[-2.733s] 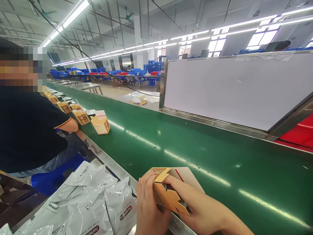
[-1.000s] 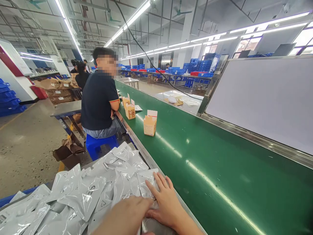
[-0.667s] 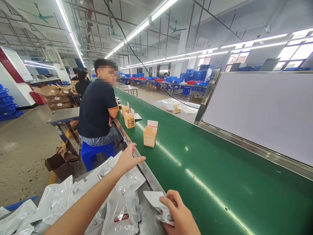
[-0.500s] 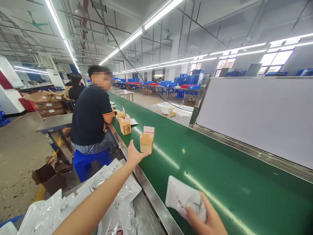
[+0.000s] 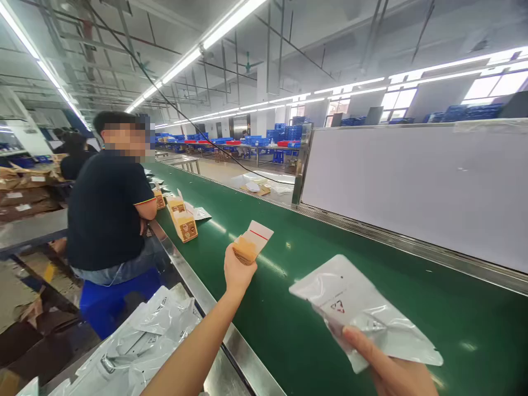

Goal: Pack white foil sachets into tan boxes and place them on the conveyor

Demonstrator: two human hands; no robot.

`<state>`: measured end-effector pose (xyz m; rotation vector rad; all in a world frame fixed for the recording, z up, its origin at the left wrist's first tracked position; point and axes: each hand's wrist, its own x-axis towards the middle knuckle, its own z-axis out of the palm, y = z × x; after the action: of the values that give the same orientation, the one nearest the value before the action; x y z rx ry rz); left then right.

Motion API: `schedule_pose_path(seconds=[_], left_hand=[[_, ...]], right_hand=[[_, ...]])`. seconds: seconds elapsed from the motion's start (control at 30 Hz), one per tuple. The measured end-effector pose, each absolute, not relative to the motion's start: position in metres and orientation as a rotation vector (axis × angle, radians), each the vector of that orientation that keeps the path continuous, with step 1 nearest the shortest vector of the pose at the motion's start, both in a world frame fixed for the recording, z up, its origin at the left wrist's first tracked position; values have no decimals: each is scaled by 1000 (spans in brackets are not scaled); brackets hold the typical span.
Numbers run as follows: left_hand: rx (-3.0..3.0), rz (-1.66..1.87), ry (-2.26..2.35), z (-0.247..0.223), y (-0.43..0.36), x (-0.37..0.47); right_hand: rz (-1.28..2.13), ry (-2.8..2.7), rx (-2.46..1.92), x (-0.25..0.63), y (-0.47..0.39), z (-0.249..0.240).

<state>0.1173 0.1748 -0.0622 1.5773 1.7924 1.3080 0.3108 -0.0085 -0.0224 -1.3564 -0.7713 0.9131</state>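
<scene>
Three small cartons (image 5: 185,224) visible on belt; one carton (image 5: 249,246) held; one pouch (image 5: 363,308) held.

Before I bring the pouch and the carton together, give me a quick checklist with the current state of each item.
1. Left hand grips the small carton: ok.
2. Carton lifted off the green belt: ok.
3. Carton's white flap open: ok.
4. Right hand holds the silver pouch: ok, pinched at one end only.
5. Pouch sealed and undamaged: cannot tell.
6. Space between the hands free of other cartons: ok, they stand farther up the belt beside the seated co-worker.
</scene>
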Motion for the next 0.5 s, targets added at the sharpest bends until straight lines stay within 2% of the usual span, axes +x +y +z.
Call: schedule_pose_path(seconds=[0.13,0.2,0.37,0.5], left_hand=[[1846,1356,1450,-51,104,141],[1870,1398,1365,-48,73,148],[1862,1488,1401,-53,38,152],[2234,1574,1258,-60,26,159]], right_hand=[[128,-1018,-1319,309,-3,11],[-99,-1273,-1182,311,-3,14],[-373,-1850,-1103,329,-17,10],[-494,-2027,-1133,324,-25,6]])
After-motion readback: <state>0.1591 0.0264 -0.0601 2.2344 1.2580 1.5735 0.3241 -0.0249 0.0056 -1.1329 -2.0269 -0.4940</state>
